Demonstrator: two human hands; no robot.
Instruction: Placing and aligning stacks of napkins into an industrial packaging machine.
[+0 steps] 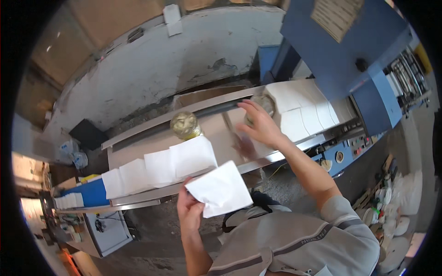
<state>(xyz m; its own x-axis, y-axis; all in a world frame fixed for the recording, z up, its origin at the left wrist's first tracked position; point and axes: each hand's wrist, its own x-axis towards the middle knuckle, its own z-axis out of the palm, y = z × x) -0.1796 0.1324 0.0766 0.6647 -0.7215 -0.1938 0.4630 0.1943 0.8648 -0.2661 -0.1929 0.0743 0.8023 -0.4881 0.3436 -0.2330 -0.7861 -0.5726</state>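
My left hand point(188, 207) grips a folded white paper piece point(222, 189) by its left edge, in front of the conveyor's near rail. Over the conveyor belt point(225, 131), my right hand point(261, 125) has thumb and fingers apart, with nothing seen between them. Just beyond it stands a round clear object point(264, 105), partly hidden by the hand. A glass jar with yellowish contents point(184, 125) sits on the belt further left. Overlapping white paper pieces point(191, 156) lie along the near side, left of the jar.
More white paper pieces point(301, 110) overlap on the belt at the right, leading to a blue machine point(350, 50). A metal rail point(156, 120) runs along the far side. Behind it are a cardboard box point(209, 95) and a worn white wall point(184, 60). Clutter point(386, 211) fills the floor at right.
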